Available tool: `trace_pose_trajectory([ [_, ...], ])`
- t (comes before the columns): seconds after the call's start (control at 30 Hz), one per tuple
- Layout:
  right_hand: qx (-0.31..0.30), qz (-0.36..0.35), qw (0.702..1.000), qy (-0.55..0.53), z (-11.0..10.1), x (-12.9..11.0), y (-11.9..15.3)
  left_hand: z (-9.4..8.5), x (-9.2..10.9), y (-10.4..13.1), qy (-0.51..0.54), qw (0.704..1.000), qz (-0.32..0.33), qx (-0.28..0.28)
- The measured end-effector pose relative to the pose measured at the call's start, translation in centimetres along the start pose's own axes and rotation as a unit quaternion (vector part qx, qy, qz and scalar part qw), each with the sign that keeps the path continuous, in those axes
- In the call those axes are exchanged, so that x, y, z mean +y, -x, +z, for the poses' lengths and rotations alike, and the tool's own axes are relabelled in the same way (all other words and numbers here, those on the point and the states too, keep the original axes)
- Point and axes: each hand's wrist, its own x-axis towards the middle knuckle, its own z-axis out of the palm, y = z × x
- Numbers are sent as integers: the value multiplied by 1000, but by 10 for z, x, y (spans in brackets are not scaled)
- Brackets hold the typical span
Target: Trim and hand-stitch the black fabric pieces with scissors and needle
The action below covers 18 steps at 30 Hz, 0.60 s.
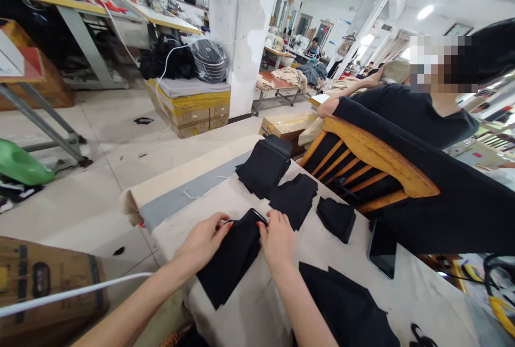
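My left hand [207, 240] pinches the upper left edge of a black fabric piece [233, 261], thumb and fingers closed. On the opposite side, my right hand [280, 240] closes its fingertips on the upper right edge of the same fabric. A thin glossy dark strip shows along the top edge near my right fingers; what it is I cannot make out. The fabric lies over the cloth-covered table with its lower corner toward me. Just beyond my hands are black fabric stacks, a larger one [263, 167] and a smaller one [295, 199].
Right of my hands lie a small black stack [337, 218], a phone [382, 250], more black fabric [346, 309] and dark looped handles [421, 336]. A wooden chair [378, 159] with a seated person [402, 105] adjoins the table's [181, 240] right side. A carton [44, 288] stands left.
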Motion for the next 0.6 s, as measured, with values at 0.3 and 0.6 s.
trace_pose_trajectory([
  [0.3,-26,-62,997,-39,24,-14,23,12,-8,-4,129,991,-6,35],
  [0.6,-25,-85,994,-56,28,-8,25,18,-7,-1,170,982,0,83],
])
